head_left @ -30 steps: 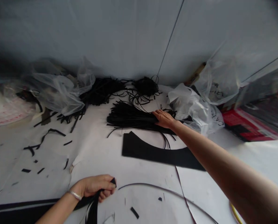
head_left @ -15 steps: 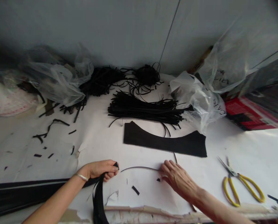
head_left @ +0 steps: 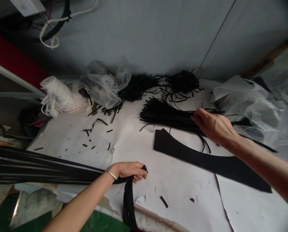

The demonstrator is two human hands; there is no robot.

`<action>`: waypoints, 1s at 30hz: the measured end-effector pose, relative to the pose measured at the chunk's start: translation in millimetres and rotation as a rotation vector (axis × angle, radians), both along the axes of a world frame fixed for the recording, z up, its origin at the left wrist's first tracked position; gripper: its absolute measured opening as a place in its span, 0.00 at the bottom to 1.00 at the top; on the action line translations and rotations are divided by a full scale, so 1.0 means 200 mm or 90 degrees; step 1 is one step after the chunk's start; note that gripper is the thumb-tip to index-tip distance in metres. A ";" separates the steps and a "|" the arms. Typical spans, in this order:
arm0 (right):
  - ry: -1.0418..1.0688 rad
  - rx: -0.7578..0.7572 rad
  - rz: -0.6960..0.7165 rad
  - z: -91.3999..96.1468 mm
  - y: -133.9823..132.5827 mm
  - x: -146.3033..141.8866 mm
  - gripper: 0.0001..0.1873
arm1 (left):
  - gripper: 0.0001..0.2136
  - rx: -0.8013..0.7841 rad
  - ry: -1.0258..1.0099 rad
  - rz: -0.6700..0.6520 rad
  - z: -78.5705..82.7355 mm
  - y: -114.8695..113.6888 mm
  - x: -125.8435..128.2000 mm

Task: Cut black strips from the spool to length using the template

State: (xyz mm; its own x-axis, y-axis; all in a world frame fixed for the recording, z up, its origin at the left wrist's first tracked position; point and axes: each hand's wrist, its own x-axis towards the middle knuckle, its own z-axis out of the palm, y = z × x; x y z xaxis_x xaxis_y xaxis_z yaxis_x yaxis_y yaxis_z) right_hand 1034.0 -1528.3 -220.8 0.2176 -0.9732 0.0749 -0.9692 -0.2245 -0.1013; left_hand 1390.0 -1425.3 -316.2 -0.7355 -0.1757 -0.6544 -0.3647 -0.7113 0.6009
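Note:
My left hand (head_left: 131, 170) is closed around a bundle of long black strips (head_left: 62, 170). The bundle runs off to the left, a short dark end pokes out past the thumb, and a loop (head_left: 129, 206) hangs over the table edge. Farther back, my right hand (head_left: 215, 125) reaches over the right part of a pile of black strips (head_left: 168, 112). Its fingers are pinched at the strips, apparently on a thin one; the fingertips are partly hidden. Below that hand lies a flat black piece (head_left: 182, 148) with a curved upper edge, partly covered by my right forearm.
Tangled black strips (head_left: 184, 82) lie against the wall. Clear plastic bags (head_left: 250, 109) stand at the right, another bag (head_left: 105, 87) at the back left beside a white cone of thread (head_left: 58, 91). Small black scraps (head_left: 163, 201) are scattered on the white paper (head_left: 134, 151).
My right hand has moved from the paper up to the strip pile, and the thin strip is gone from the paper. My left hand keeps its bundle. The view has swung left.

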 end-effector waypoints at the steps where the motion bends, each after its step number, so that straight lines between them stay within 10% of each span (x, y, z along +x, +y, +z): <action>1: 0.030 -0.020 0.001 0.01 -0.08 0.00 0.12 | 0.18 0.002 0.011 0.000 0.01 0.00 0.00; 7: -0.041 -0.024 0.076 -0.09 -0.10 0.18 0.16 | 0.18 -0.038 0.028 0.013 0.03 -0.01 0.03; 11: -0.428 0.435 0.102 -0.20 0.31 0.56 0.20 | 0.16 -0.053 0.057 0.033 0.05 -0.04 0.03; 13: -0.551 0.514 0.083 -0.27 0.50 0.73 0.21 | 0.14 -0.071 0.063 0.038 0.07 -0.05 0.04; 30: -0.847 0.426 -0.061 -0.43 0.67 1.04 0.19 | 0.07 -0.119 0.129 0.035 0.08 -0.08 0.07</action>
State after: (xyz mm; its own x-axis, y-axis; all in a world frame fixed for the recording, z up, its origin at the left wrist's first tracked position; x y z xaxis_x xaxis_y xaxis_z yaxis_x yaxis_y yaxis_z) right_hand 1241.3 -1393.6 -307.2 0.2847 -0.9127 -0.2930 -0.0945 0.2774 -0.9561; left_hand 1403.4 -1442.1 -301.2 -0.8338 -0.3229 -0.4479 -0.1880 -0.5968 0.7801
